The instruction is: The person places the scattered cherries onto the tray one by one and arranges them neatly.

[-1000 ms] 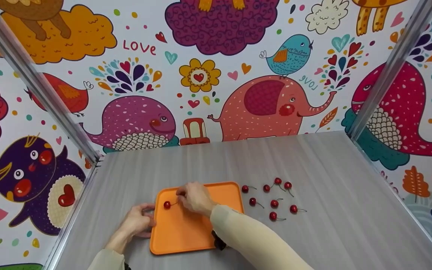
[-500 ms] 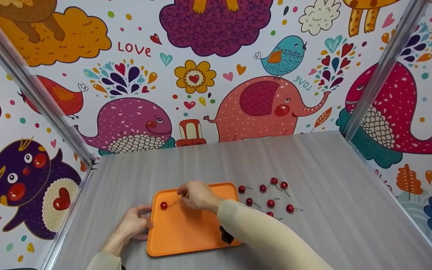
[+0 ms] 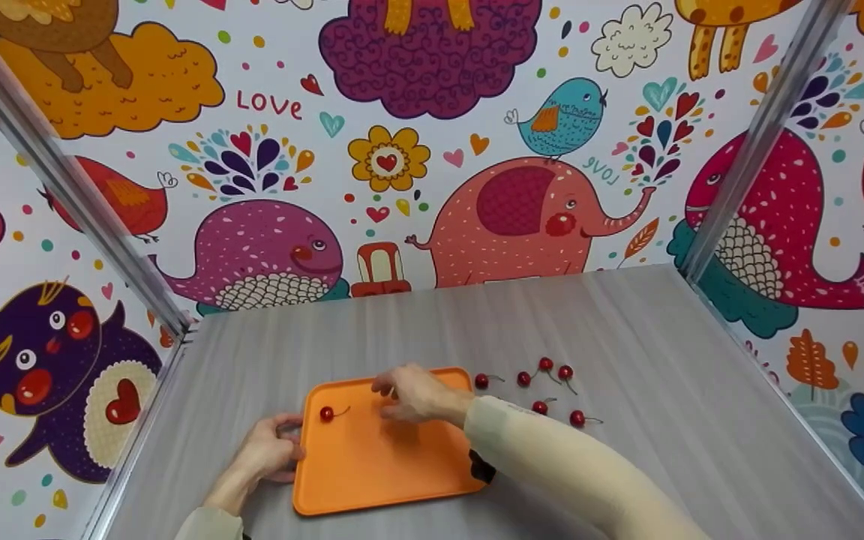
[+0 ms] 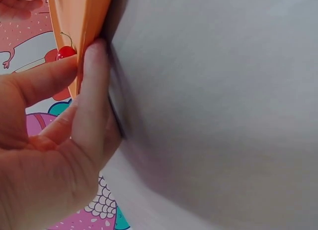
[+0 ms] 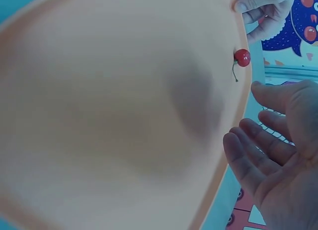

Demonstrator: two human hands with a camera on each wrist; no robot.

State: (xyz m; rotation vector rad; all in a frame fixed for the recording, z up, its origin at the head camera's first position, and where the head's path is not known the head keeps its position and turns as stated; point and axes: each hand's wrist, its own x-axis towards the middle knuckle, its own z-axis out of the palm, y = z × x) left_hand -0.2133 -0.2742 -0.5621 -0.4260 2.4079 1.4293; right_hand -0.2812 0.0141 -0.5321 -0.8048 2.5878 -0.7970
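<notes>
An orange tray (image 3: 372, 472) lies on the table, with a single red cherry (image 3: 326, 413) and its stem near the far left corner. My left hand (image 3: 267, 450) holds the tray's left edge; in the left wrist view its thumb and fingers (image 4: 94, 61) pinch the rim. Over the far middle of the tray is my right hand (image 3: 418, 396), to the right of the cherry. The right wrist view shows its fingers (image 5: 241, 155) loosely spread, with nothing held, and the cherry (image 5: 242, 57) apart from them.
Several more cherries (image 3: 544, 365) with stems lie scattered on the grey table (image 3: 627, 337) to the right of the tray. The right sleeve (image 3: 552, 450) covers part of that area. Patterned walls and metal posts (image 3: 747, 165) border the table.
My right hand has let go of the cherry's stem and moved right, its fingers spreading. The cherry stays in the tray. My left hand keeps its place at the tray's edge.
</notes>
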